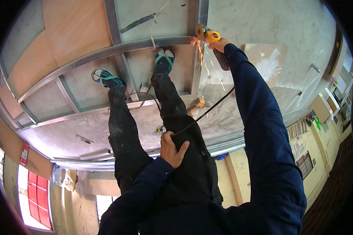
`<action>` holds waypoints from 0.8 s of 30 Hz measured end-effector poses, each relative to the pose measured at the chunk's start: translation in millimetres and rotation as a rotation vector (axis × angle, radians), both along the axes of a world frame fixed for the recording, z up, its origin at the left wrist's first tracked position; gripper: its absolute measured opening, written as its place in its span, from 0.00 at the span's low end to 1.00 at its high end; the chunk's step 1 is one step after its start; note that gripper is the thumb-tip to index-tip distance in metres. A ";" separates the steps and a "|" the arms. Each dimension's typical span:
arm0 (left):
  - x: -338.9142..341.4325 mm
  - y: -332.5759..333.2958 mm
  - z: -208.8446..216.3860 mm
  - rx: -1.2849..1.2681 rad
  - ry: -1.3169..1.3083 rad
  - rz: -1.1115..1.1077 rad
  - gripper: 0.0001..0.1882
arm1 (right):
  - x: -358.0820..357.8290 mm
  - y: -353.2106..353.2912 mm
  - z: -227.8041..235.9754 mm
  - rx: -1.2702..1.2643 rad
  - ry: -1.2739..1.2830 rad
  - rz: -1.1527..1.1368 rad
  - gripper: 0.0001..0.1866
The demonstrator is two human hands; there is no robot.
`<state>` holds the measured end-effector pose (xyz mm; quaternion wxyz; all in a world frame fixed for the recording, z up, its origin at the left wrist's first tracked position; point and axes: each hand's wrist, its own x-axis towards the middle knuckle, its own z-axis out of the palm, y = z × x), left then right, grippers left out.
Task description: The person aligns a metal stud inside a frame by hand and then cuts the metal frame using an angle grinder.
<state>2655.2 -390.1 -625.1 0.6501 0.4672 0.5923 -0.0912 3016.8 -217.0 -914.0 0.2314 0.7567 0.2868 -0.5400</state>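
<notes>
My right hand (219,45) grips a yellow angle grinder (212,37) at the upper middle. Its disc meets the corner of a grey metal frame (145,44), where orange sparks fly off. A black power cord (208,111) runs from the grinder side down to my left hand (171,150). That hand rests on my right thigh, thumb apart, its fingers curled round the cord; the fingertips are partly hidden. My sandalled feet stand within the frame's bays.
Another yellow power tool (197,105) lies on the floor right of my leg, with a tape measure (159,130) nearer. Long metal profiles (227,145) are stacked behind my legs. A white-smeared board (266,62) lies to the right. A pale cable (153,23) crosses the frame.
</notes>
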 end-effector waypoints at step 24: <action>-1.6 1.7 -1.8 0.047 0.021 -0.009 0.32 | -10.7 -10.2 0.1 0.087 0.030 0.045 0.23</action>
